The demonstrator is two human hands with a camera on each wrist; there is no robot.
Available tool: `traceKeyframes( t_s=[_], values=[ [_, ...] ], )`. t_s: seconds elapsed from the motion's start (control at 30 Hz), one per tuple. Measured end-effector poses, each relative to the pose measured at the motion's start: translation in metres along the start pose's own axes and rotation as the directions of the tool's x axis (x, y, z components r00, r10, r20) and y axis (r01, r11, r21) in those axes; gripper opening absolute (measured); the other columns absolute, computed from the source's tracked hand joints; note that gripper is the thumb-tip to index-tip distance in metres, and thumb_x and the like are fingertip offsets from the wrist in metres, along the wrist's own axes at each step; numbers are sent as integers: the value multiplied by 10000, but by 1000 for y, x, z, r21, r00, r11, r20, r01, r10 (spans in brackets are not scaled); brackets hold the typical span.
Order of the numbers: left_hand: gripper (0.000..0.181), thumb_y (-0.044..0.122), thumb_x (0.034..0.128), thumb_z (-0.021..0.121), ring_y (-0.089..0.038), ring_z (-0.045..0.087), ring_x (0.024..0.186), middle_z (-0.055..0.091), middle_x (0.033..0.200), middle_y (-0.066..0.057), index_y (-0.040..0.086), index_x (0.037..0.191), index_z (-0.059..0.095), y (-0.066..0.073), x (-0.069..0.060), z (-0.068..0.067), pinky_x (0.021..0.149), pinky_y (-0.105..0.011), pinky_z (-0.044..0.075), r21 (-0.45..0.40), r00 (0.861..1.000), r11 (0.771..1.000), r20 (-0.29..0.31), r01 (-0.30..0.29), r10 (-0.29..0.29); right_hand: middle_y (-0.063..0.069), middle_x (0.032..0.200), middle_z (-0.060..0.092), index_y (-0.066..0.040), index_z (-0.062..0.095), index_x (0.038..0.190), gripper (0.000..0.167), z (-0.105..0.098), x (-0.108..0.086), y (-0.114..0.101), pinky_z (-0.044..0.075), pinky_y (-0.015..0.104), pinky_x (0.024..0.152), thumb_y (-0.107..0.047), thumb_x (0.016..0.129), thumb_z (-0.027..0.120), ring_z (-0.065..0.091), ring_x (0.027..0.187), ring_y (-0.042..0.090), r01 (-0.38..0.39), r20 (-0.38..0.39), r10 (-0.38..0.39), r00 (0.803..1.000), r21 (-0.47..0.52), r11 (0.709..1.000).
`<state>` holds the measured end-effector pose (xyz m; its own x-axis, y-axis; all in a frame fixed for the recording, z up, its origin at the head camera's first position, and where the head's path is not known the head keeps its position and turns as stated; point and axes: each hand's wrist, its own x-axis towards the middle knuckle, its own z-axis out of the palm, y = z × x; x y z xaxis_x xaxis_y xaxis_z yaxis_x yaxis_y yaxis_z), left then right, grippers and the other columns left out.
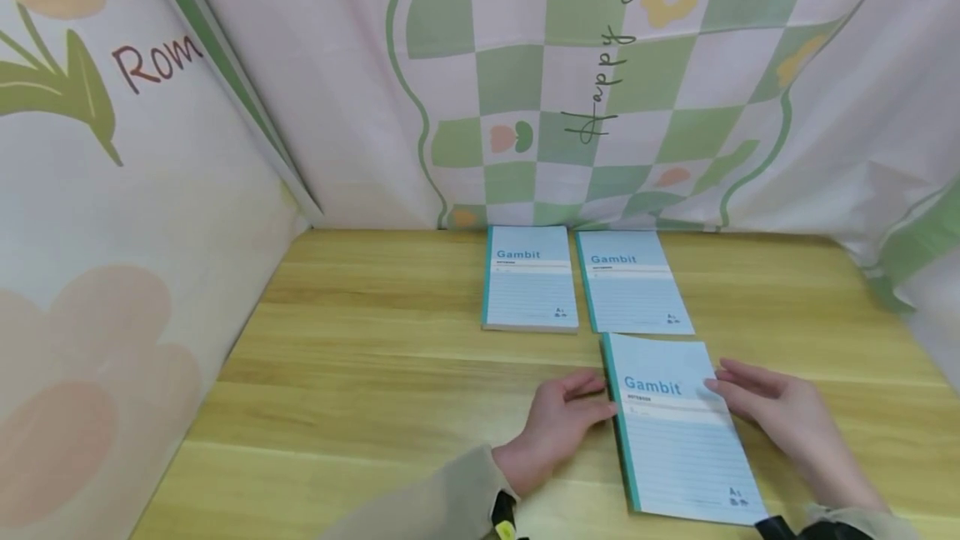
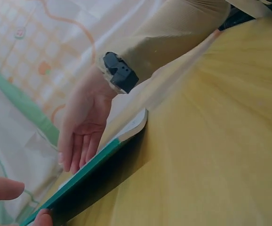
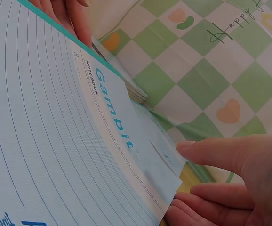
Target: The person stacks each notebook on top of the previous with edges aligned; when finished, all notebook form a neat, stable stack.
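Observation:
A light-blue Gambit notebook (image 1: 675, 448) with a teal spine lies between the two hands, its near end toward the person. The left hand (image 1: 558, 423) holds the spine side, thumb and fingers at the teal edge. The right hand (image 1: 787, 415) is at the opposite long edge, with its thumb over the cover's edge and the other fingers lower, beside the edge. In the left wrist view the notebook (image 2: 96, 165) slants, with a dark area beneath it. The right wrist view shows its lined cover (image 3: 56, 122) close up.
Behind it, two similar notebooks lie side by side: a thicker-looking one (image 1: 530, 294) on the left and another (image 1: 636, 298) on the right. They rest on a wood-grain table (image 1: 360, 373) against a checked green-and-white curtain (image 1: 570, 90). A printed curtain (image 1: 112, 232) hangs at left.

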<state>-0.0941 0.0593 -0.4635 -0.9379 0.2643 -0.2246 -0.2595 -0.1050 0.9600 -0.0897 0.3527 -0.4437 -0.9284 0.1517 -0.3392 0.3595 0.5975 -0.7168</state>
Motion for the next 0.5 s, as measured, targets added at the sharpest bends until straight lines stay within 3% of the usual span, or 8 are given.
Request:
traceKeyframes(
  t_s=[0.17, 0.23, 0.33, 0.4, 0.47, 0.5],
  values=[
    [388, 3, 886, 763, -147, 679, 1038, 740, 1055, -35, -10, 1266, 684, -2, 8, 4, 894, -280, 560, -25, 999, 999, 23, 33, -33, 154, 1516, 465, -41, 389, 1556, 977, 0, 2, -2, 439, 95, 725, -682, 873, 663, 386, 1403, 364, -31, 18, 31, 999, 5, 1000],
    [365, 1, 883, 768, -123, 678, 985, 736, 1006, -4, 11, 1242, 707, -2, 11, 6, 866, -264, 564, -6, 999, 999, 28, 35, -35, 158, 1514, 464, -42, 387, 1557, 979, 0, 1, -3, 478, 204, 895, -684, 872, 663, 363, 1414, 387, -40, 21, 40, 999, 12, 999],
    [334, 8, 878, 778, -93, 674, 921, 726, 951, 33, 48, 1207, 736, -1, 13, 9, 818, -243, 569, 33, 999, 999, 36, 31, -32, 153, 1502, 480, -37, 389, 1553, 965, 1, 0, -3, 474, 214, 906, -668, 879, 668, 356, 1417, 387, -33, 22, 33, 999, 19, 999],
    [346, 6, 868, 788, -83, 680, 882, 728, 922, 38, 66, 1205, 741, 1, 14, 11, 779, -239, 579, 65, 999, 998, 36, 27, -30, 145, 1470, 518, -27, 408, 1541, 935, 1, 0, -1, 469, 168, 892, -638, 888, 682, 461, 1360, 228, -10, 10, 10, 1000, 25, 1000],
    [386, -24, 863, 782, -104, 700, 831, 737, 888, 22, 64, 1234, 724, 2, 14, 12, 724, -259, 598, 75, 998, 996, 43, 37, -40, 122, 1439, 559, -32, 431, 1532, 920, 2, -1, 0, 427, 69, 725, -633, 885, 688, 521, 1231, 48, 0, -1, 0, 1000, 17, 1000],
    [410, -38, 859, 780, -123, 710, 803, 739, 872, 10, 58, 1252, 712, 3, 14, 13, 698, -270, 605, 81, 998, 996, 45, 43, -47, 112, 1423, 576, -34, 440, 1528, 915, 2, -1, 1, 422, 63, 722, -632, 882, 693, 515, 1164, -27, 5, -6, -4, 1000, 16, 1000]
  ],
)
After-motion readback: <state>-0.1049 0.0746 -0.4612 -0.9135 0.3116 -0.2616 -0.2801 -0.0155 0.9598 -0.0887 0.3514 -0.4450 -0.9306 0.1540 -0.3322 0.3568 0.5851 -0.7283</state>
